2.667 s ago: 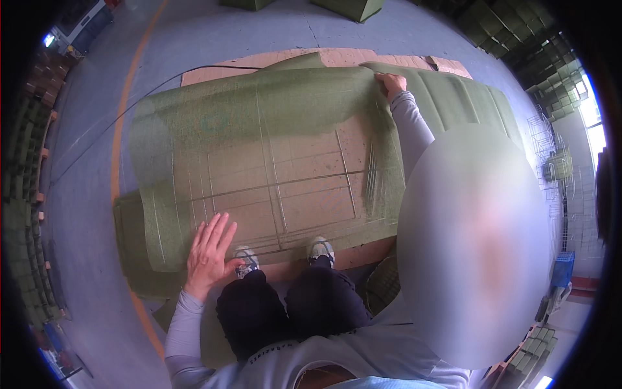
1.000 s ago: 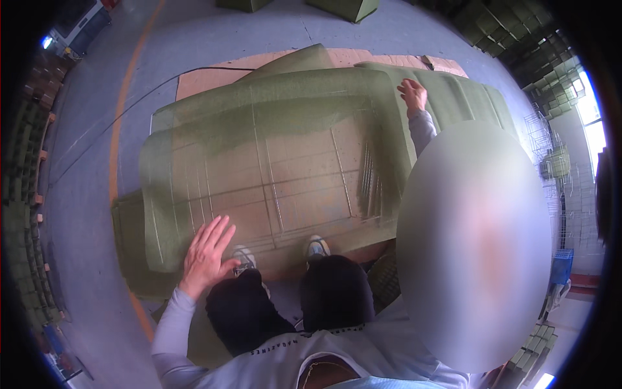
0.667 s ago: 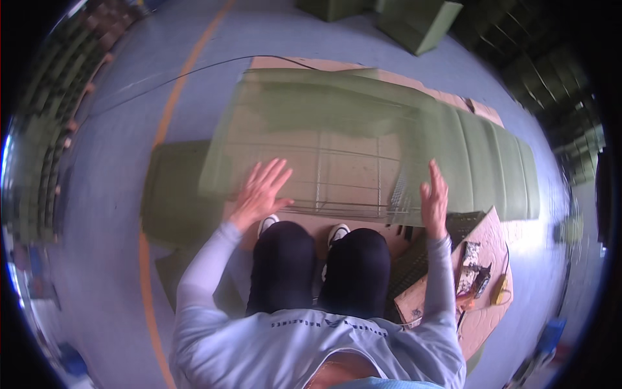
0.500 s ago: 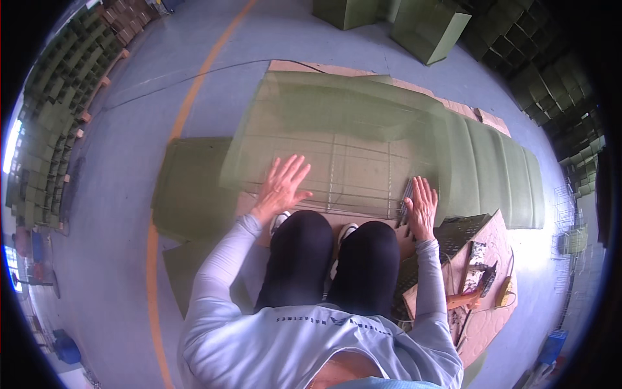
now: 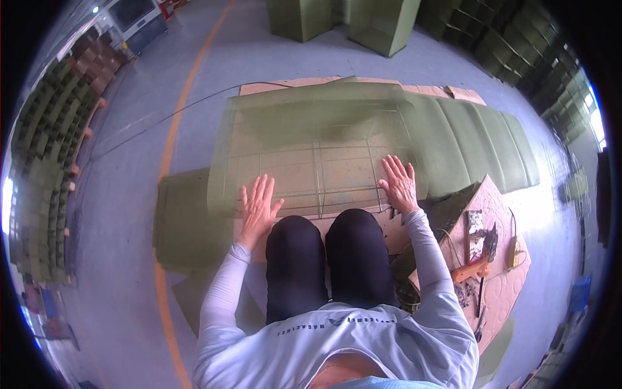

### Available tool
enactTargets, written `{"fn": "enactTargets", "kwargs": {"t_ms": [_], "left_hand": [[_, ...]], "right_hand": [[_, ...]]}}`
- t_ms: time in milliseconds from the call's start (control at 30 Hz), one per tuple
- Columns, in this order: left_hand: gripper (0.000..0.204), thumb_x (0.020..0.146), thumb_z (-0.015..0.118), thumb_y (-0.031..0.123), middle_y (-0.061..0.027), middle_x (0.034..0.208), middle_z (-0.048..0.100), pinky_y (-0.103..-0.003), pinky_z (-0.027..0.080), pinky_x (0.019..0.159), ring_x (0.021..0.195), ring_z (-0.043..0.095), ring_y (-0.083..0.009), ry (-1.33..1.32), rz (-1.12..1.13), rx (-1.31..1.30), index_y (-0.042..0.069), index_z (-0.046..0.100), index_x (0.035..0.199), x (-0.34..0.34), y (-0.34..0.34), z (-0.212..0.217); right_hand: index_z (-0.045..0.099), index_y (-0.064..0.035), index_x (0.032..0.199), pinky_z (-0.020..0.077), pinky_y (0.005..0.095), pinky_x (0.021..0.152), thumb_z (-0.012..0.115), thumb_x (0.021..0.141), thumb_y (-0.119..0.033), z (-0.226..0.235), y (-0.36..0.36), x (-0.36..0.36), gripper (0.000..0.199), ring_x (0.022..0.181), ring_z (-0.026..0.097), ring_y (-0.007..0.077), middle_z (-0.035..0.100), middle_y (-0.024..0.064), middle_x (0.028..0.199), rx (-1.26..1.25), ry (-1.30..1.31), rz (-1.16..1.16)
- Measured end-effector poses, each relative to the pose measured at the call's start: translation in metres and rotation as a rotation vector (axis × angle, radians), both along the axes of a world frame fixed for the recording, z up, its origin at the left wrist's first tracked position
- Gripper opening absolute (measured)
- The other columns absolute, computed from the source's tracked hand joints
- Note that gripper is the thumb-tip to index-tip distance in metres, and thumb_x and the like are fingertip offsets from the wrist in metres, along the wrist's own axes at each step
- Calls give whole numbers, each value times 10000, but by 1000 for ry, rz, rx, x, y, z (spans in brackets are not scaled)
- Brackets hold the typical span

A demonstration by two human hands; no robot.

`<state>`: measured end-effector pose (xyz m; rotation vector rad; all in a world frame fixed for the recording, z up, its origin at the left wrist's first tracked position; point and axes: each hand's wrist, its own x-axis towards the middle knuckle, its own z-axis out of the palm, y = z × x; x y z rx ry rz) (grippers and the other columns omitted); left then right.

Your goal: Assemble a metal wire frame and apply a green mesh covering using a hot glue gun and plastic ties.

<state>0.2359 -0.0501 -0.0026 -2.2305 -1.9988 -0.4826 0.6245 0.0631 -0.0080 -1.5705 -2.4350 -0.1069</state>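
Note:
A translucent green mesh sheet (image 5: pixel 272 123) lies over a thin wire frame (image 5: pixel 317 168), whose bars show through it. My left hand (image 5: pixel 258 211) rests palm down at the sheet's near left edge, fingers spread and holding nothing. On the near right part of the sheet, by the frame's corner, my right hand (image 5: pixel 398 187) lies flat with its fingers stretched out. Brown cardboard (image 5: pixel 256 88) is spread beneath the sheet and frame. Dark thin rods near the right hand are mostly hidden by it.
An orange glue gun (image 5: pixel 472 268) lies on a cardboard-topped box (image 5: pixel 502 285) to my right. More green mesh lies at right (image 5: pixel 479 146) and left (image 5: pixel 188 220). Tall green boxes (image 5: pixel 385 26) stand ahead, and a cable (image 5: pixel 175 113) crosses the floor.
The view has shifted, showing more of the room ahead. My right hand has moved forward and left, from beside the rods onto the sheet. My left hand stays open near the left edge.

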Motion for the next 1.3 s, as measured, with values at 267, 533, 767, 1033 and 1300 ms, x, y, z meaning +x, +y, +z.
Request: {"fn": "enactTargets", "kwargs": {"t_ms": [267,533,767,1033,1300], "left_hand": [[595,944,506,415,-193,1413,420,-400,355,1058,1291,426,-328,-432,99,54,-1,427,1362,-55,85,45],[590,863,627,427,-238,1157,614,-379,418,979,1130,562,-318,-817,508,61,-88,581,1146,-203,264,15],[365,738,795,231,-107,856,679,-306,465,748,786,594,-170,-1333,691,120,-74,668,894,-223,341,-37],[309,688,814,92,-105,871,673,-320,474,756,797,608,-188,-1632,637,403,-47,654,913,-248,356,-70],[289,784,784,216,-74,909,670,-301,499,722,806,621,-161,-1799,361,-86,-5,652,917,-216,343,-53]], "right_hand": [[332,-99,1444,137,512,1135,383,873,-622,3,-10,-38,776,1409,248,251,330,79,1499,33,-46,270],[385,-74,1411,178,505,1121,285,851,-684,6,-10,-44,834,1383,294,293,382,121,1459,-88,4,306],[390,-62,1406,154,515,1125,237,851,-710,19,-8,-46,867,1389,281,307,380,142,1456,-192,-4,306],[399,-70,1402,153,527,1127,250,831,-723,25,3,-49,880,1395,272,304,364,138,1467,-219,-20,288],[439,-64,1368,192,510,1124,329,845,-689,22,2,-33,822,1387,284,289,370,128,1464,-174,-19,240]]}}
